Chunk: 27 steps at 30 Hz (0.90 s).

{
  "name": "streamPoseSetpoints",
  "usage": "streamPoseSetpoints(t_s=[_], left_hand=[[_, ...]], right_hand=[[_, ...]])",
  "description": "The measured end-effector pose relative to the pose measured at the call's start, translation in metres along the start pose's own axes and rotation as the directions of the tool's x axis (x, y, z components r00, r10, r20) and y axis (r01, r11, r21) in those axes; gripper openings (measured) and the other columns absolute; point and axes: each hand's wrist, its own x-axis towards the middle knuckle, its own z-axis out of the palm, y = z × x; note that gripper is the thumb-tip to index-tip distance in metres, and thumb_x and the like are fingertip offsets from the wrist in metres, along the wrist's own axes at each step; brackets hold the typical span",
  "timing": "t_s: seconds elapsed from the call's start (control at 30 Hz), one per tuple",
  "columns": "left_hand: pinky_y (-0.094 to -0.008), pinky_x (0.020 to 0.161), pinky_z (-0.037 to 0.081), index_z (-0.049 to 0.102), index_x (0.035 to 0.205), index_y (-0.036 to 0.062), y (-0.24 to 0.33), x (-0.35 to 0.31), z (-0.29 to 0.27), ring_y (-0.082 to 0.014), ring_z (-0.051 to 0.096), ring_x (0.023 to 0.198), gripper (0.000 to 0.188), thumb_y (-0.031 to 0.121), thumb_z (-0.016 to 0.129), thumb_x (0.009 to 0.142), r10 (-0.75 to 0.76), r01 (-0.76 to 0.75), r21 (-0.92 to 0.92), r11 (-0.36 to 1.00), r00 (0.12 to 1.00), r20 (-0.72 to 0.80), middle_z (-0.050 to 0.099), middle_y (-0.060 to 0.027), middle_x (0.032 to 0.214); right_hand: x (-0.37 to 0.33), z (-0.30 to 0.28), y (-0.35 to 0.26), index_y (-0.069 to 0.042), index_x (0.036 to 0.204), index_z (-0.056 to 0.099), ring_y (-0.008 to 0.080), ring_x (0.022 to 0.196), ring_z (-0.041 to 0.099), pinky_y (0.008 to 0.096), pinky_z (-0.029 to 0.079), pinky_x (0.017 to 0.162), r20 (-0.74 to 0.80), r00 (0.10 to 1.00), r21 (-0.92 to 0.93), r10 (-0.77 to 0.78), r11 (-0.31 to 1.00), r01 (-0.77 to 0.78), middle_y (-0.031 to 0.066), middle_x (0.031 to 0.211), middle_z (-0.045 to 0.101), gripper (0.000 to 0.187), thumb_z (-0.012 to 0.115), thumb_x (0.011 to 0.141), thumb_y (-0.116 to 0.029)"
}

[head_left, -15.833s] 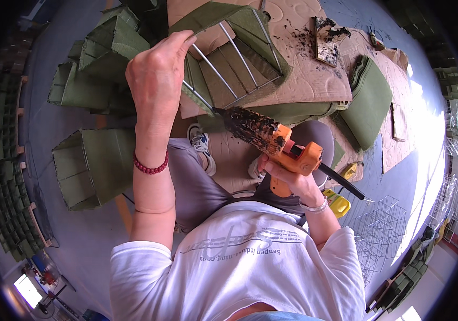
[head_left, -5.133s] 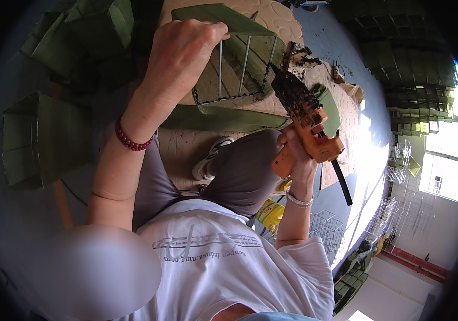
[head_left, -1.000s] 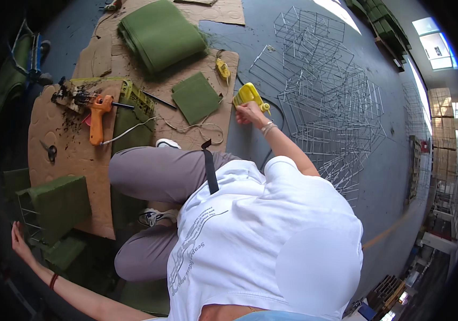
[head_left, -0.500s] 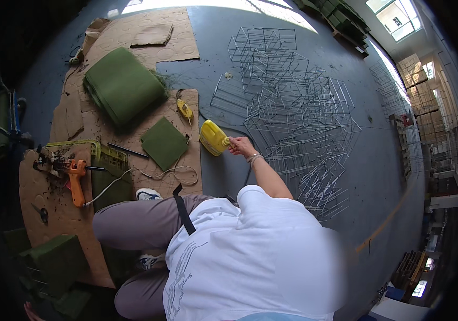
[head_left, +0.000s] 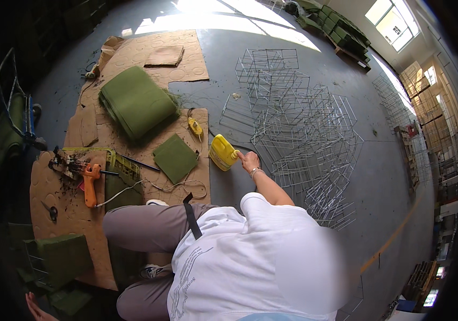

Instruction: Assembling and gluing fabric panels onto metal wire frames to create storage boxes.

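Observation:
At the right edge of the cardboard, a yellow plastic jug stands tilted on the grey floor. My right hand has its fingers closed at the jug's cap end. Low in the left corner, my left hand is partly in view, its fingers stretched out and holding nothing. Near the jug lie a folded green fabric square and a yellow tool with a cord. An orange glue gun rests left of my legs, close to a pair of dark scissors.
A thick stack of green fabric lies on the cardboard. Many wire frames are heaped on the floor to the right. A yellow crate and a loose white cord are near my knees. Green fabric covers the lower left.
The whole view has shifted, so things appear lower and more to the right. My left hand shows more at the lower left. The right hand stays at the jug.

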Motion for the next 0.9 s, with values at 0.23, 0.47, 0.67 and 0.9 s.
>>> streamPoseSetpoints(t_s=[0.23, 0.47, 0.67, 0.9], left_hand=[[-0.0296, 0.103, 0.043, 0.057, 0.127, -0.0059, -0.084, -0.070, -0.040, -0.0190, 0.061, 0.113, 0.039, 0.021, 0.039, 0.105, -0.447, 0.461, -0.211, 0.862, 0.887, 0.110, 0.066, -0.0133, 0.120], [-0.0415, 0.113, 0.028, 0.050, 0.136, 0.0007, 0.161, -0.022, 0.084, -0.0295, 0.033, 0.141, 0.054, 0.041, 0.042, 0.102, -0.035, 0.084, -0.441, 0.894, 0.992, 0.118, 0.044, -0.0129, 0.146], [-0.0438, 0.119, 0.009, 0.021, 0.152, 0.0044, 0.162, 0.007, 0.084, -0.0314, 0.013, 0.148, 0.071, 0.053, 0.029, 0.101, -0.062, 0.006, -0.427, 0.904, 0.991, -0.118, 0.021, -0.0137, 0.158], [-0.0458, 0.119, 0.003, 0.011, 0.155, 0.0094, 0.192, 0.008, 0.064, -0.0290, 0.005, 0.149, 0.076, 0.061, 0.018, 0.099, -0.220, 0.050, -0.802, 0.595, 0.970, -0.103, 0.004, -0.0135, 0.161]], right_hand=[[0.003, -0.052, -0.170, 0.005, 0.090, 0.067, 0.0154, 0.056, 0.065, 0.0261, 0.054, 0.052, 0.183, 0.924, 0.845, -0.336, 0.534, 0.027, 0.0096, 0.071, 0.067, 0.021, 0.060, 0.091, -0.016], [-0.187, -0.135, -0.469, 0.006, 0.120, 0.056, 0.0238, 0.102, 0.066, 0.0314, 0.056, 0.089, 0.097, 0.290, 0.893, -0.952, -0.046, -0.448, 0.0191, 0.111, 0.065, 0.027, 0.052, 0.099, -0.011], [-0.364, -0.181, -0.514, 0.002, 0.150, 0.022, 0.0300, 0.144, 0.025, 0.0385, 0.023, 0.116, -0.281, -0.082, 0.751, -0.956, -0.166, -0.640, 0.0186, 0.154, 0.027, 0.060, 0.025, 0.106, -0.039], [-0.375, -0.201, -0.493, 0.001, 0.153, 0.009, 0.0287, 0.148, 0.006, 0.0411, 0.007, 0.119, -0.495, -0.087, 0.864, -0.864, -0.480, -0.150, 0.0159, 0.160, 0.008, 0.099, 0.015, 0.090, -0.076]])
